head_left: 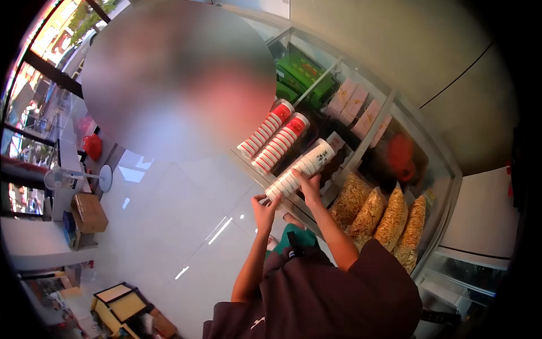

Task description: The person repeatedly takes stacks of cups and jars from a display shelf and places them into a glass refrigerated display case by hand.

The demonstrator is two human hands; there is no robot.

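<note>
A long stack of nested white paper cups [313, 160] with a dark leaf print lies slanted over the edge of a glass display case. My right hand [308, 186] grips its side near the middle. At the lower left end of the stack, my left hand [265, 208] closes its fingers on the last cups. Two more stacks lie beside it on the case, a red-and-white cup stack [280, 142] and another red-and-white cup stack [265, 129]. My fingers partly cover the held stack.
Several clear bags of yellowish snacks [370, 212] stand in the glass case [389, 101] on the right. Green boxes [307, 76] and pale pink boxes [349, 101] sit farther back. A white fan [59, 178] and a cardboard box [89, 213] stand left. A large blur hides the upper left.
</note>
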